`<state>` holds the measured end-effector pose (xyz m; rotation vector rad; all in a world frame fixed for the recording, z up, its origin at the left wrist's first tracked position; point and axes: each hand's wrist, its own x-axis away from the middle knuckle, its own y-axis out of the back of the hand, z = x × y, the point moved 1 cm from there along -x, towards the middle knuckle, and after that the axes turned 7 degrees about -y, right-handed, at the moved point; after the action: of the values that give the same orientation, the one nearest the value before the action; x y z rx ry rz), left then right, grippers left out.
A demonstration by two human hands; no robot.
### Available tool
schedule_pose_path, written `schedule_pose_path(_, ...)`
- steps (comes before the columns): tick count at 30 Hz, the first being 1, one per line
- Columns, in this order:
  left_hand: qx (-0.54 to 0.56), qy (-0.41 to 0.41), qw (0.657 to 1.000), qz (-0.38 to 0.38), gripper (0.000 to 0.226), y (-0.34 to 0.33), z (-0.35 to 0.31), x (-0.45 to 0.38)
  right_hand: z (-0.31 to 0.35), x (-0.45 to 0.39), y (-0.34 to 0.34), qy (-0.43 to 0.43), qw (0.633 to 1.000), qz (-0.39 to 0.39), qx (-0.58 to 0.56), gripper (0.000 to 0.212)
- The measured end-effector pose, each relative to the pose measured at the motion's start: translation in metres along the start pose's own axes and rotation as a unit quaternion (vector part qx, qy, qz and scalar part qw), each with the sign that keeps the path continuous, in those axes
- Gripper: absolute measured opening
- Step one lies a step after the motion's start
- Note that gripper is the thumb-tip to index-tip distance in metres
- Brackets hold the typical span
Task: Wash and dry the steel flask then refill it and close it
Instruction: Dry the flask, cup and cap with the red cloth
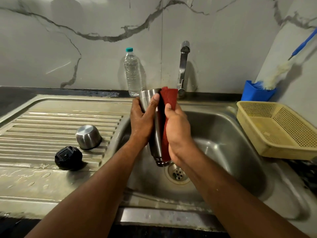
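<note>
Head view shows the steel flask (155, 134) held upside down over the sink (223, 134), its mouth pointing at the drain (177, 174) and its base tipped up toward the tap (183, 66). Left hand (141, 121) wraps its grip round the flask body, thumb across the front. Right hand (178, 129) closes its grip on a red cloth (169, 107) and presses it along the flask's side. This looks like the drying step. To do it well, I would keep the flask inverted so leftover drops run out, turn it in the left hand while the cloth travels from base to neck, and wipe the threaded rim last (water likes to hide there).

On the wet draining board (51, 127) to the left stand the steel cup lid (88, 136), turned over, and the black stopper (68, 158), near each other; both need wiping too. A plastic water bottle (132, 73) stands behind the flask by the wall, likely the refill source. A yellow basket (277, 131) sits right of the sink on the tabletop.
</note>
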<state>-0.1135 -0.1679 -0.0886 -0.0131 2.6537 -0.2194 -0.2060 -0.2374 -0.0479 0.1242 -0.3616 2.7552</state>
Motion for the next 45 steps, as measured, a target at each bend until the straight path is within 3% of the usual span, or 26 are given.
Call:
schedule_pose_path(3, 0.007, -0.019, 1.0, -0.015, 0.024, 0.002, -0.007, -0.005, -0.014, -0.003, 0.007, -0.142, 0.987, -0.062, 0.04, 0.025)
schedule_pose_path(5, 0.006, -0.011, 1.0, 0.025, 0.027, 0.0, -0.006, -0.004, -0.017, -0.004, 0.013, -0.211, 0.975, -0.064, 0.019, 0.027)
schedule_pose_path(7, 0.02, 0.011, 0.996, 0.082, 0.03, -0.005, -0.003, 0.001, -0.01, -0.005, 0.015, -0.191, 0.978, -0.078, -0.008, 0.028)
schedule_pose_path(10, 0.045, 0.031, 0.99, 0.13, 0.03, -0.013, -0.001, 0.008, 0.006, -0.011, 0.017, -0.049, 0.994, -0.084, -0.046, 0.031)
schedule_pose_path(13, 0.065, 0.023, 0.991, 0.116, 0.046, -0.018, 0.0, 0.015, 0.008, -0.003, 0.012, 0.064, 0.995, -0.067, -0.029, 0.038)
schedule_pose_path(15, 0.034, 0.0, 0.994, 0.1, 0.057, -0.016, 0.0, 0.015, -0.001, -0.003, 0.007, 0.094, 0.994, -0.06, -0.018, 0.041)
schedule_pose_path(18, 0.022, -0.006, 0.999, 0.035, 0.05, -0.006, -0.004, 0.005, -0.012, -0.005, -0.002, 0.042, 0.999, -0.032, -0.003, 0.023)
schedule_pose_path(21, 0.003, -0.014, 0.999, -0.051, 0.031, 0.002, -0.009, -0.004, -0.028, -0.008, 0.0, -0.084, 0.993, -0.076, 0.023, 0.026)
schedule_pose_path(24, -0.032, -0.027, 0.999, -0.028, 0.03, 0.0, -0.006, -0.003, -0.025, -0.007, 0.004, -0.171, 0.98, -0.101, -0.013, 0.024)
schedule_pose_path(29, -0.007, -0.009, 0.991, 0.131, 0.045, -0.018, 0.006, 0.013, -0.004, -0.011, 0.008, 0.074, 0.989, -0.114, -0.054, 0.032)
schedule_pose_path(32, -0.013, -0.003, 0.992, 0.128, 0.035, -0.021, 0.007, 0.02, -0.007, -0.011, 0.008, 0.137, 0.985, -0.103, -0.005, 0.048)
schedule_pose_path(34, -0.027, -0.031, 0.995, 0.088, 0.022, -0.017, 0.001, 0.016, -0.015, -0.012, 0.005, 0.111, 0.99, -0.091, 0.007, 0.044)
schedule_pose_path(36, -0.027, -0.067, 0.997, 0.032, 0.01, -0.01, -0.007, 0.007, -0.025, -0.012, 0.003, 0.021, 0.996, -0.086, -0.003, 0.028)
schedule_pose_path(40, -0.01, -0.089, 0.996, -0.01, 0.026, -0.003, -0.014, -0.003, -0.034, -0.01, 0.007, -0.195, 0.975, -0.098, -0.034, 0.026)
schedule_pose_path(42, 0.006, -0.087, 0.996, 0.012, 0.035, -0.006, -0.013, 0.001, -0.027, -0.012, 0.008, -0.186, 0.976, -0.105, -0.038, 0.026)
schedule_pose_path(45, -0.024, -0.073, 0.995, 0.059, 0.045, -0.011, -0.01, 0.008, -0.017, -0.015, 0.01, -0.089, 0.989, -0.097, -0.065, 0.026)
